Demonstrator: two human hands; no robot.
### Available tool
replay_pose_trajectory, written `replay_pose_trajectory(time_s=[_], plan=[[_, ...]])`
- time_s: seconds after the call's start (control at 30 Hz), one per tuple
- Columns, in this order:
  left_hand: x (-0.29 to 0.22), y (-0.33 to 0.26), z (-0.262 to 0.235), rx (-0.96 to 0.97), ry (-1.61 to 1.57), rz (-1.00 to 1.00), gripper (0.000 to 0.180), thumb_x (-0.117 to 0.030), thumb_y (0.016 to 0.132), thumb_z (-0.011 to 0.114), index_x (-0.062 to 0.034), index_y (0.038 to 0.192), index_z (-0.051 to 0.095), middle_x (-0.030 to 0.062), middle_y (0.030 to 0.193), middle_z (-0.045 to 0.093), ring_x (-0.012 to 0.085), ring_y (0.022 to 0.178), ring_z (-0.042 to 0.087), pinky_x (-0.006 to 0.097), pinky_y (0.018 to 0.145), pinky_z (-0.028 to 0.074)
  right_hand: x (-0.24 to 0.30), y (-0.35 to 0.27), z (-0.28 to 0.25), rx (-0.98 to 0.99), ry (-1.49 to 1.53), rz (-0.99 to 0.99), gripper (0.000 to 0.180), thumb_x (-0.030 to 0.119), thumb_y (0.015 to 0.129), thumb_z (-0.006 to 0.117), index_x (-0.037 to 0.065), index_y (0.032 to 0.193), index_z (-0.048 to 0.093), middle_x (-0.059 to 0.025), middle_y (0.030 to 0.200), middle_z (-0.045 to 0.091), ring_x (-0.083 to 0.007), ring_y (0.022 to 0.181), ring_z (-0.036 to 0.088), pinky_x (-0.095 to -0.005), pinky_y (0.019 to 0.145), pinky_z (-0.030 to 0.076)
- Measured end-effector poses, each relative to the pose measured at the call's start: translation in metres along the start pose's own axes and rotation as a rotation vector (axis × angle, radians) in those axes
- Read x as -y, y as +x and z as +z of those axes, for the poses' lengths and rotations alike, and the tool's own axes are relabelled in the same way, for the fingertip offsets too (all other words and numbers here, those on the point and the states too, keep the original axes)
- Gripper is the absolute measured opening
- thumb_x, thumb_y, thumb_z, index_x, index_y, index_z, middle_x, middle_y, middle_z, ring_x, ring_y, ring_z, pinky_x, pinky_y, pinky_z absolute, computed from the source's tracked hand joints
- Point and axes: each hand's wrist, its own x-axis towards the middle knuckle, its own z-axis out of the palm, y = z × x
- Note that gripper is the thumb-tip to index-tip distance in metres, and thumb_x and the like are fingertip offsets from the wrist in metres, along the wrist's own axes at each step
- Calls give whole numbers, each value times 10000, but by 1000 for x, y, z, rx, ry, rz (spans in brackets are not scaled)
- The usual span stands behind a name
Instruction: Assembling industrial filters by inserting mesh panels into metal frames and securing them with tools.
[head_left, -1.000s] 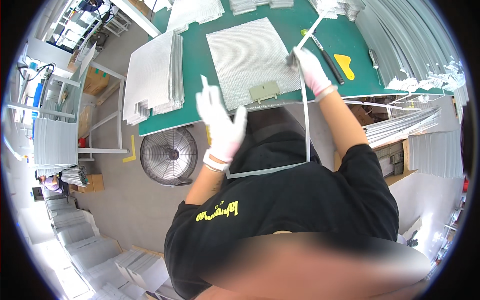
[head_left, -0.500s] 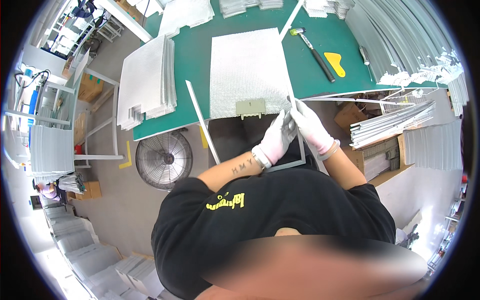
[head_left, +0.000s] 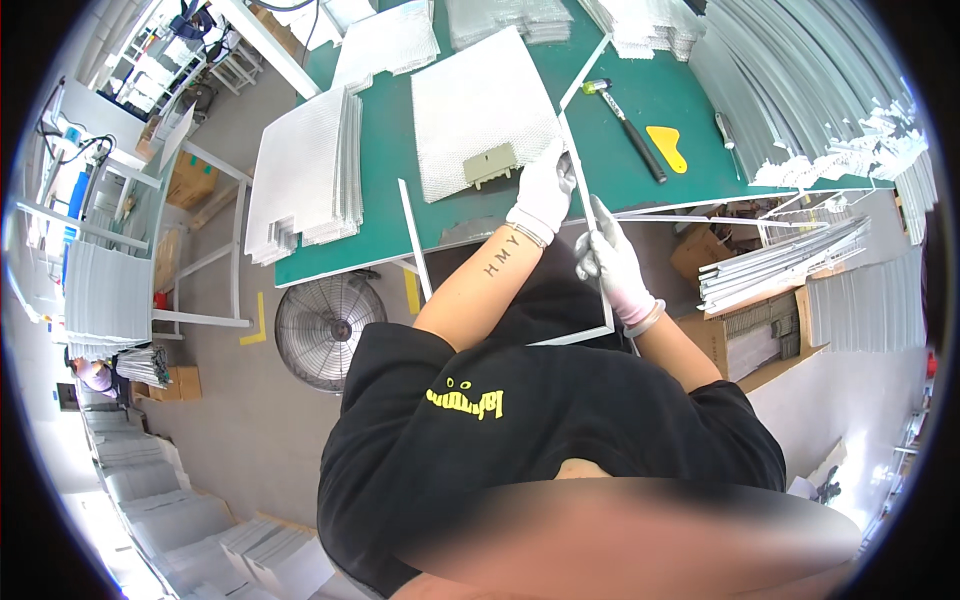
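A silvery mesh panel lies slanted on the green table, with a small olive-grey notched piece at its near edge. Along the panel's right side runs a thin pale frame, its corner hanging beyond the table edge near my body. My left hand, in a white glove, has its fingers closed at the frame's long strip beside the panel's near right corner. Lower on that strip, my gloved right hand is closed around it. Its fingertips are partly hidden. Another frame strip stands out left of the panel.
Stacked mesh panels sit on the left of the table. A hammer, a yellow scraper and a screwdriver lie at right, beside many long grey strips. A floor fan stands below the table's left edge.
The mesh panel has turned and shifted away to the left. My left hand has moved farther forward along the frame; my right hand has dropped lower, so the hands are now apart.
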Motion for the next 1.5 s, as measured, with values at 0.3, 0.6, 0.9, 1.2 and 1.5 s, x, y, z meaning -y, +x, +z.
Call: replay_pose_trajectory(time_s=[0.3, 0.6, 0.9, 1.2, 1.5], plan=[[-2, 13, -4, 40, -4, 32, 207, -153, 1009, 582, -16, 1160, 615, 97, 1101, 658, 226, 1045, 627, 373, 922, 538, 8, -8, -2, -26, 14, 27, 620, 145, 1054, 441, 51, 1602, 164, -55, 815, 560, -53, 539, 418, -237, 564, 484], [3, 32, -9, 14, 2, 81, 183, -132, 1010, 573, -19, 1145, 623, 98, 1084, 670, 222, 1005, 646, 351, 890, 546, 11, -14, 7, -104, -171, 64, 583, 111, 1058, 404, 37, 1595, 189, -46, 796, 553, -49, 532, 424, -215, 537, 461], [7, 26, -4, -3, 44, 79, 152, -122, 1005, 588, -48, 1128, 637, 53, 1043, 678, 188, 930, 648, 329, 812, 525, 6, -8, 3, -118, -243, 36, 560, 119, 1064, 403, 43, 1588, 221, -50, 771, 568, -59, 518, 461, -209, 519, 458], [4, -5, -2, 140, 260, -9, 223, -207, 1024, 564, -71, 1192, 616, 56, 1089, 666, 205, 1070, 632, 383, 904, 533, 28, 145, -32, -23, -618, -383, 438, 287, 1038, 530, 33, 1396, 525, -42, 791, 619, -101, 590, 556, -264, 565, 499], [-151, -85, -54, -278, 1324, 669, 509, -290, 1042, 494, 75, 1396, 490, 197, 1291, 620, 245, 1152, 599, 371, 1017, 461, 54, 180, -42, 123, -60, 172, 117, 167, 983, 619, 95, 1066, 576, 49, 771, 511, -57, 617, 490, -279, 633, 506]])
